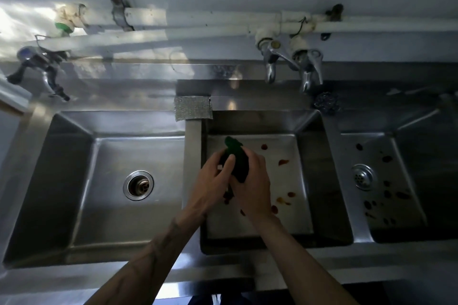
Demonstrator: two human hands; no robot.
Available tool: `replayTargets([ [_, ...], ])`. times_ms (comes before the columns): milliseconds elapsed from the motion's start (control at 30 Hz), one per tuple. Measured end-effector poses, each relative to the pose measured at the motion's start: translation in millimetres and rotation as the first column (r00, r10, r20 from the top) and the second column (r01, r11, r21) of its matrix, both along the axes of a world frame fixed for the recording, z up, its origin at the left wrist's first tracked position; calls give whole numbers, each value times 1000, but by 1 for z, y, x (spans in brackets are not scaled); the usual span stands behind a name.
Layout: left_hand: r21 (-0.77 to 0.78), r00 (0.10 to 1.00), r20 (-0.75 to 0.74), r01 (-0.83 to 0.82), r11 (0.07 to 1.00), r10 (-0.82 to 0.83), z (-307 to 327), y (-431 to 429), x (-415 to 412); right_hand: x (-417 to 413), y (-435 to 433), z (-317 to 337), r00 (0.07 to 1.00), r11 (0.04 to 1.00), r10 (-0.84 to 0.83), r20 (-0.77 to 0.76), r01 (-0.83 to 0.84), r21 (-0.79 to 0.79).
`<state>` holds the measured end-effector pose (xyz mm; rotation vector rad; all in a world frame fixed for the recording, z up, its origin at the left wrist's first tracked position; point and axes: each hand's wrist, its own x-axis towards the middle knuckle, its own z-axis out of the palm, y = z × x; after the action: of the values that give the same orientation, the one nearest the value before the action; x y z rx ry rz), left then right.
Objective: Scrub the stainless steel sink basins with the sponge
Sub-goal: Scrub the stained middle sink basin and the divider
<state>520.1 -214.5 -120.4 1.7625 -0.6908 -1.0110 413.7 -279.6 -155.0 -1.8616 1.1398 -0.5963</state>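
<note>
Both hands are on the sponge (236,163) right now, held up over the middle basin (301,208), not touching the steel as far as I can tell. Right hand (252,181) wraps it from the right with the green end poking out toward the back wall, so its long axis runs roughly front to back; left hand (210,181) pinches the left side with fingers and thumb. Reddish stains (283,162) sit just right of the hands on the basin floor, so I'd guess the scrub goes down and right. Right basin (406,205) is spotted too; left basin (111,218) looks clean.
</note>
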Motion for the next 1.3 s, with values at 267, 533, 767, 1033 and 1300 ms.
replayTargets([
  [267, 65, 949, 305, -109, 992, 84, -34, -6, 25, 18, -29, -30, 1000, 999, 17, -5, -16, 29],
  [533, 267, 613, 774, -91, 959, -157, -92, -9, 40, 42, -81, -108, 994, 991, 74, -81, -64, 114],
  [767, 339, 491, 824, -29, 940, -283, -121, 2, 39, 43, -122, -188, 940, 977, 146, -307, -89, 192],
  [1033, 252, 450, 869, -39, 967, -209, -130, 6, 44, 56, -124, -243, 817, 956, 233, -527, -292, -30],
  [1300, 229, 419, 889, -52, 972, -187, -145, 13, 54, 101, -81, -275, 859, 905, 188, -476, -339, -256],
])
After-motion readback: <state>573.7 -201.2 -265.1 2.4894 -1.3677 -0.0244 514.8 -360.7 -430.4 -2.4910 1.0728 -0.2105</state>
